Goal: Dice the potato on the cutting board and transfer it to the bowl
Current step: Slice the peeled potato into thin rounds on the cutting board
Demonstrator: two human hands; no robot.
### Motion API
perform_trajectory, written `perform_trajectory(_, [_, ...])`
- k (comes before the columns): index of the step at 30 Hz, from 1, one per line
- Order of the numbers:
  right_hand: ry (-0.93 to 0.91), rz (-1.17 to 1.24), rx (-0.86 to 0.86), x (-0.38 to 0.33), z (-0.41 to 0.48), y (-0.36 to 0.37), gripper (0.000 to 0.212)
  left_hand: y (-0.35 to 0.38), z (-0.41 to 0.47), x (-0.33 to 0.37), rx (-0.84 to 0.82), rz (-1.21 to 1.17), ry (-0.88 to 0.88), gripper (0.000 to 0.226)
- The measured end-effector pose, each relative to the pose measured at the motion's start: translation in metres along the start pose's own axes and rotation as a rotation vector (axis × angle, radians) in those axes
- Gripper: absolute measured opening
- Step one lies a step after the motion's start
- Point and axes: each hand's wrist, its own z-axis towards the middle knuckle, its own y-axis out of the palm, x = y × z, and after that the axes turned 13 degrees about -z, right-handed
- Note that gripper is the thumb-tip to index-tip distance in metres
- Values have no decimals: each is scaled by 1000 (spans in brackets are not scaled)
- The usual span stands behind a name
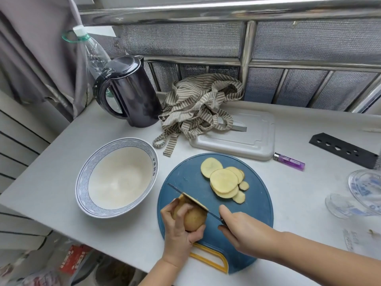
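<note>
Your left hand (179, 228), at the lower centre of the frame, curls round the uncut part of the potato (194, 219). It holds the potato on the lower left part of the round blue cutting board (185, 174), and your fingers cover much of its left side. Your right hand (245, 230) is wrapped round the handle of the knife (198, 203), so the handle is almost wholly hidden. The blade runs diagonally up and left from that hand and meets the cut end of the potato; how deep it sits cannot be told.

A heap of overlapping potato slices (223, 180) lies on the upper right part of the board, apart from the blade. Your left wrist partly covers the board's yellow handle near the bottom edge. The bowl (82, 182), white inside with a blue-patterned rim, stands just left of the board.

In the upper left, a dark electric kettle (132, 93) partly hides a clear plastic bottle (92, 50). A striped cloth (198, 106) at centre lies partly over a white rectangular board (257, 145). To the right lie a purple lighter (288, 162) and a black strip with holes (342, 150). The glassware (362, 188) is cut off by the right edge and too blurred to identify.
</note>
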Motion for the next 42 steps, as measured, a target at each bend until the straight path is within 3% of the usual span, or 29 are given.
perform_trajectory(15, [126,25,-66,6,-15,2,14,-7,9,-8,-46,94,121,60])
perform_trajectory(34, [124,13,-82,-3,12,-4,5,-5,9,-7,-49,126,108,61])
perform_trajectory(42, [102,18,-46,-8,41,0,12,-6,9,-6,-52,76,73,60])
